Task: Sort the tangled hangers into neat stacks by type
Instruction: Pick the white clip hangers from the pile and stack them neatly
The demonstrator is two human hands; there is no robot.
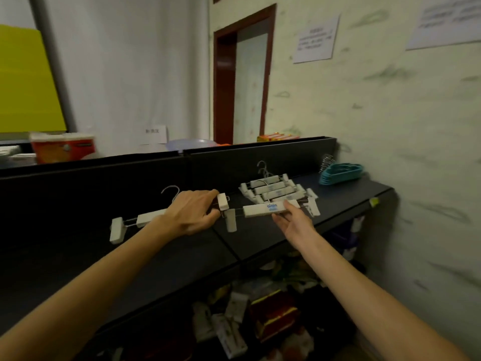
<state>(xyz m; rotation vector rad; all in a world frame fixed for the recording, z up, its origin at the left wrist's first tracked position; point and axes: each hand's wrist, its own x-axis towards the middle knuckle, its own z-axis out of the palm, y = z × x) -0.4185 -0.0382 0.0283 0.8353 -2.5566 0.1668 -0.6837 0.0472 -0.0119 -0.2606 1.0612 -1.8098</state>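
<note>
**Clip hangers: last two going onto stack**

Left hand point(194, 211) grips one clip hanger point(145, 217); right hand point(291, 220) pinches another point(268, 208), just near of the white stack point(273, 190) on the table point(364, 188). Teal stack point(341, 173) done, far right. Judged nearly finished; no loose tangle visible.

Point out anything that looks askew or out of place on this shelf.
The white clip hangers lie fanned and crooked rather than squared up, hooks pointing different ways. The teal hangers by the wall sit neatly nested. Nothing looks broken or spilled.
</note>
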